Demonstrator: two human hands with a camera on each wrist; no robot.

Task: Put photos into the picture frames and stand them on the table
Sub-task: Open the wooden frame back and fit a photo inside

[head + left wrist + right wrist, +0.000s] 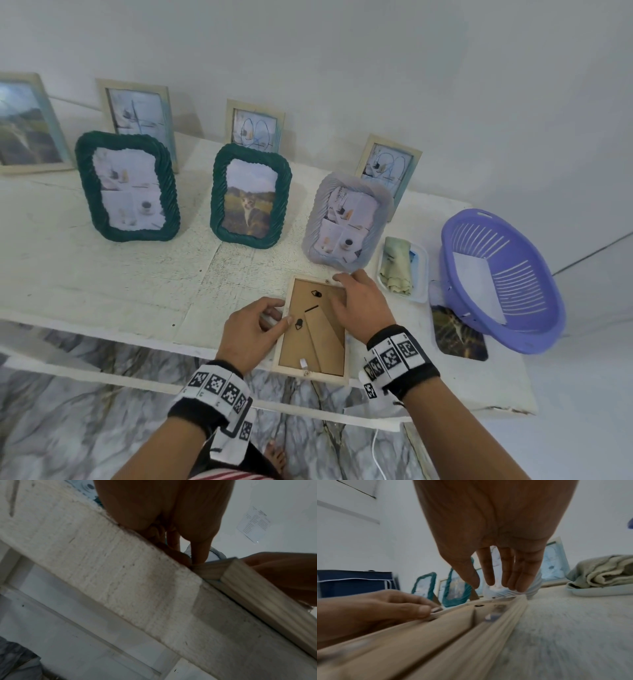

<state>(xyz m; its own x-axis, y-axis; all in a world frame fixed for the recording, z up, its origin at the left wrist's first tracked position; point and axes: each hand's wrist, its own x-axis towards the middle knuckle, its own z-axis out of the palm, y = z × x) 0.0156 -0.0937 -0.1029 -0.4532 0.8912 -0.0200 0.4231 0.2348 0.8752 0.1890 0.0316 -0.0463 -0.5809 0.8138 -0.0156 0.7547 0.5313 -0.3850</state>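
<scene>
The frame (313, 329) lies face down at the table's (102, 274) near edge, backing up. The left hand (251, 330) sits at its left rail, fingers curled, thumb (282, 323) pressing by a black clip (299, 323). The right hand (363, 305) rests over the far right corner, fingers straight and close together.

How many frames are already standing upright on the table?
7. Back row: far-left frame, two pale frames, one at right. Front row: two green frames, one grey frame. An eighth, the wooden frame, lies face down.
</scene>
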